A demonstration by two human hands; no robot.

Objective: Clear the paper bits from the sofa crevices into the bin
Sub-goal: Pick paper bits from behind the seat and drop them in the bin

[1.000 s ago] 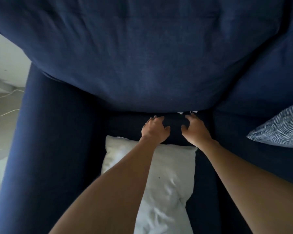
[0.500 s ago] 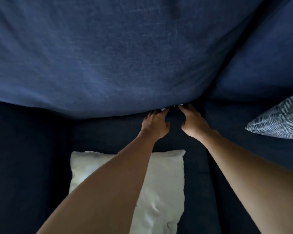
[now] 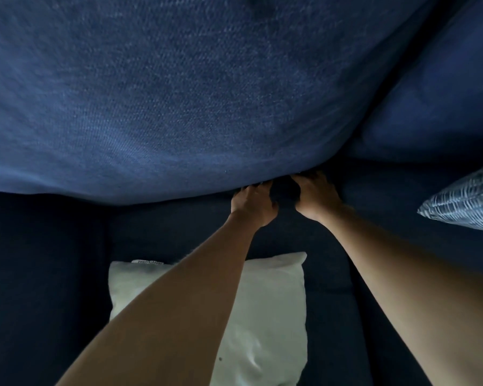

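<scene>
The dark blue sofa fills the view. Its big back cushion (image 3: 195, 107) bulges over the seat (image 3: 179, 232), and a dark crevice runs between them. My left hand (image 3: 253, 204) and my right hand (image 3: 315, 197) lie side by side at that crevice, a little right of centre. The fingers of both reach into the shadow under the cushion's lower edge, so the fingertips are hidden. I cannot make out any paper bits, and I cannot tell whether either hand holds anything. No bin is in view.
A white pillow (image 3: 268, 307) lies on the seat under my left forearm. A blue-and-white patterned cushion (image 3: 466, 204) sits at the right edge. A second blue back cushion (image 3: 435, 107) stands to the right of the big one.
My head has come closer, so the back cushion fills more of the view. Both hands pushed further into the crevice. The white bits seen by my right fingers earlier are now hidden.
</scene>
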